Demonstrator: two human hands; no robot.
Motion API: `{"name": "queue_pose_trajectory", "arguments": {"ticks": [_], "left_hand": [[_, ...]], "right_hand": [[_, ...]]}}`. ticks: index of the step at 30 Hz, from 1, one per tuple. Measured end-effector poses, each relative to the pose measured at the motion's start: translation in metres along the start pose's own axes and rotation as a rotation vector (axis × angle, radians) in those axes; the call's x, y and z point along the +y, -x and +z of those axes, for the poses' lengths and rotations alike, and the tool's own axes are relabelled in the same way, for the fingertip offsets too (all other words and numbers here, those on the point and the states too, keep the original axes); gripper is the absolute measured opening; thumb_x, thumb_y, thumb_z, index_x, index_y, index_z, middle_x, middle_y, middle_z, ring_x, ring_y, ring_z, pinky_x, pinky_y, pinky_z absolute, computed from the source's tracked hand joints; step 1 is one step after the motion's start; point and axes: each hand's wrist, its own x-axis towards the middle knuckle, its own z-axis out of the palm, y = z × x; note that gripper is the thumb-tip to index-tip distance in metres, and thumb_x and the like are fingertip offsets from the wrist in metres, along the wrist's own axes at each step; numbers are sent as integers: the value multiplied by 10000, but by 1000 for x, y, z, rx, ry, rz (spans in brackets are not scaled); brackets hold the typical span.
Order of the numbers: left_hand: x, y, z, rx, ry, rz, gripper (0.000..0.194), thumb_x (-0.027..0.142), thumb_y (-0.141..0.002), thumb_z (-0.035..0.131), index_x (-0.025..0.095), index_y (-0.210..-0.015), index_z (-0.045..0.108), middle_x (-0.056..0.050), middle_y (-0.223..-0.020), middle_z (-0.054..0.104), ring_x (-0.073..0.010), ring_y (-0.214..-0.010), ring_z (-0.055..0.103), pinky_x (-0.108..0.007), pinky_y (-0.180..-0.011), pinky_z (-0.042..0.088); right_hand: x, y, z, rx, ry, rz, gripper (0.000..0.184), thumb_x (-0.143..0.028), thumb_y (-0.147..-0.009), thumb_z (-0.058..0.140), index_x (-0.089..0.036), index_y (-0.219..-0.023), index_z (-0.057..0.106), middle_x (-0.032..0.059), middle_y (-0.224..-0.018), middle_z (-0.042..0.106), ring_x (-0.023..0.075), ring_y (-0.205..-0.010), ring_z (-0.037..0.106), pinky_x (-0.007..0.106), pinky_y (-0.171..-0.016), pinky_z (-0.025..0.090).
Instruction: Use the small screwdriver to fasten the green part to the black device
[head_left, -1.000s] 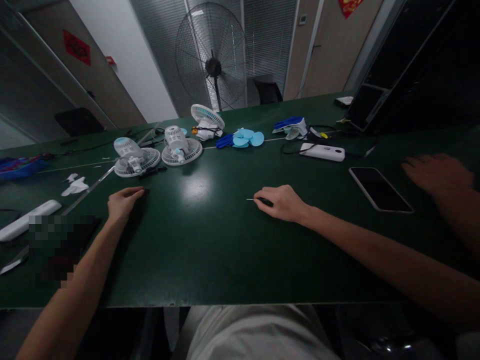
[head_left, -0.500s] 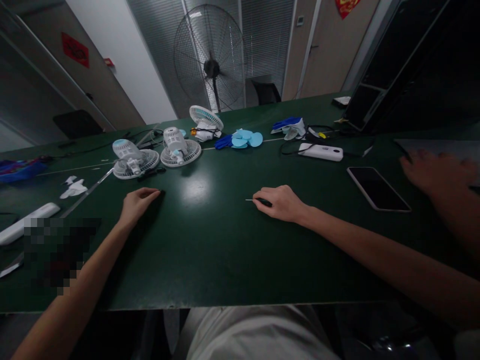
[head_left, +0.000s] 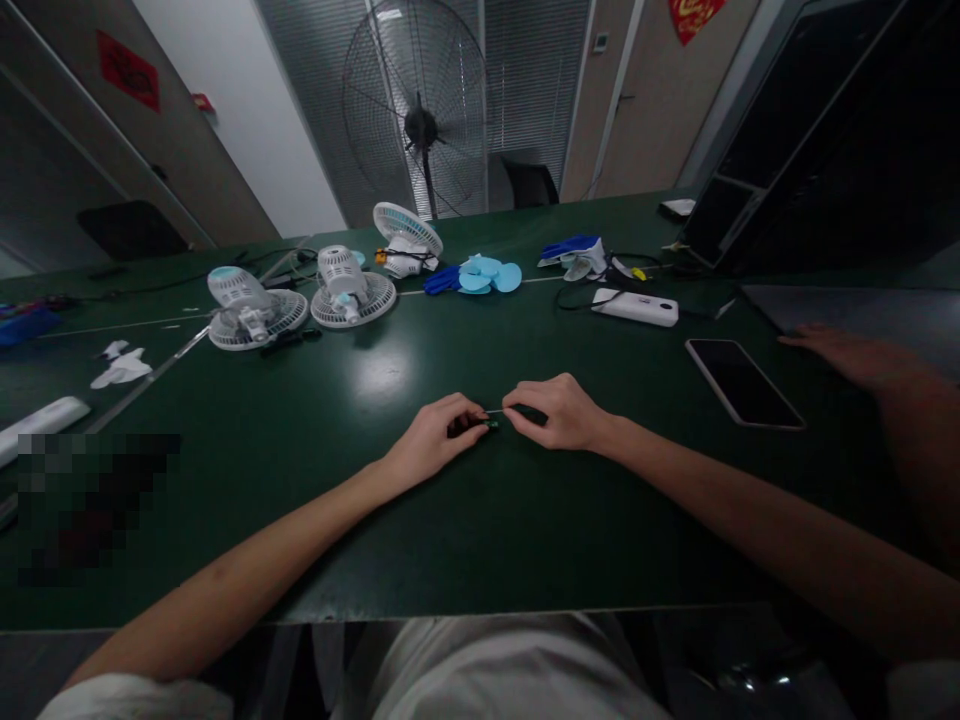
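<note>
My right hand (head_left: 559, 412) rests on the green table (head_left: 465, 500) with its fingers closed round a small black-handled screwdriver (head_left: 501, 411), whose thin metal tip points left. My left hand (head_left: 436, 440) lies just left of it, fingers pinched together at the screwdriver's tip on something small that I cannot make out. The two hands almost touch at the middle of the table.
Three small white desk fans (head_left: 247, 310) (head_left: 349, 287) (head_left: 405, 238) and loose blue fan blades (head_left: 484, 275) lie further back. A white power bank (head_left: 636, 307) and a dark phone (head_left: 742, 381) lie to the right. Another person's hand (head_left: 847, 352) rests at the far right.
My left hand slid right across the table from near the fans to the screwdriver's tip and pinched shut there. My right hand stayed in place.
</note>
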Motion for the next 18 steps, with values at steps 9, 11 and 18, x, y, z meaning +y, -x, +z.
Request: {"name": "queue_pose_trajectory", "arguments": {"ticks": [9, 11, 18], "left_hand": [[-6, 10, -6, 5, -43, 14, 232, 297, -984, 612, 244, -1200, 677, -41, -1074, 646, -187, -965, 615, -312, -797, 513], [-6, 10, -5, 14, -56, 7, 237, 285, -971, 629, 244, -1200, 675, -42, -1082, 648, -193, -975, 615, -320, -805, 515], [-9, 10, -6, 58, -102, 0, 158, 281, -940, 670, 227, -1085, 704, -46, -1085, 659, -217, -1038, 611, -357, -872, 510]], "right_hand": [[1, 2, -4, -55, -45, 3, 215, -284, -993, 554, -156, -1016, 725, 25, -848, 707, 116, -652, 590, 244, -608, 414], [3, 4, -6, -74, -53, 6, 218, -284, -996, 553, -153, -1017, 727, 25, -847, 709, 113, -647, 589, 241, -607, 416], [7, 7, -8, -132, -19, 3, 200, -283, -983, 578, -159, -1008, 734, 22, -844, 711, 112, -645, 581, 246, -623, 419]]}}
